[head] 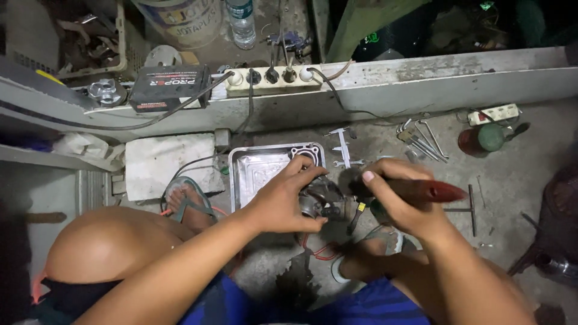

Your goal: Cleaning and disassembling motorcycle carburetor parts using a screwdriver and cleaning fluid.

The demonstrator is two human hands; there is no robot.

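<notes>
I am crouched over the floor (pixel 530 174), and my left hand (pixel 283 201) is wrapped around a small dark metal engine part (pixel 319 201) at the centre of the frame, fingers (pixel 301 165) curled over its top and thumb tucked under it. My right hand (pixel 400 201) is closed tight on the red handle of a screwdriver (pixel 436 191), which points in toward the part from the right.

To do this well, I judge I should keep the left grip firm so the part cannot twist, seat the tip squarely before turning, and keep the shaft in line with the screw; the tip itself is hidden behind my right fingers, so I cannot tell whether it is seated.

The part sits just beside the lower right corner of a shallow metal tray (pixel 253 174), held a little above the floor, between my two hands. A caliper (pixel 343 147) and a bunch of hex keys (pixel 418 138) lie further up, toward the upper right.
</notes>
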